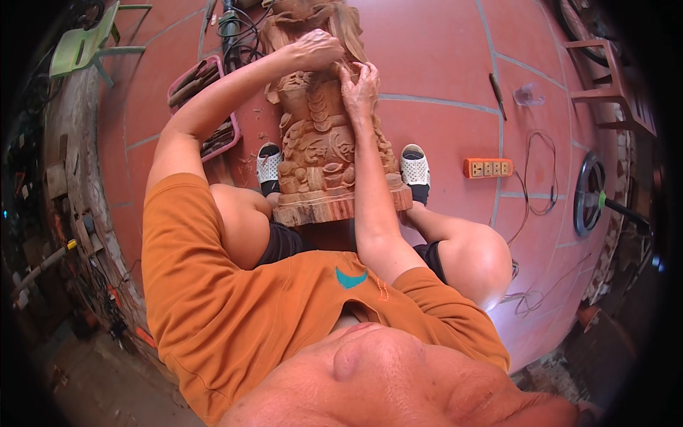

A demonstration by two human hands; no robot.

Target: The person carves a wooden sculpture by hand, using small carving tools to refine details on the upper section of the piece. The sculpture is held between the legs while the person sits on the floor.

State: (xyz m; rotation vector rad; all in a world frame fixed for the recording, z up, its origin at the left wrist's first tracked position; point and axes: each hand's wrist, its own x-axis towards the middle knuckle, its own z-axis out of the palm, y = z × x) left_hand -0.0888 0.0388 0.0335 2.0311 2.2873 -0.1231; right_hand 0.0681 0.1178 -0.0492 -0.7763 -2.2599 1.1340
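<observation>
A carved wooden statue (318, 135) lies between my knees, its flat base (341, 208) nearest me and its far end at the top of the view. My left hand (318, 50) is closed in a fist over the upper part of the carving. Just beside it, my right hand (361, 91) rests on the right side of the wood, fingers bent and drawn together close to the left fist. Whatever the two hands grip is hidden by the fingers.
To the left of the statue, a pink basket (235, 135) holds several wooden-handled tools. An orange power strip (487, 168), a dark slim tool (497, 96) and a clear cup (528, 94) lie on the tiles at right. Chairs stand on both sides: green (82, 50), reddish (610, 92).
</observation>
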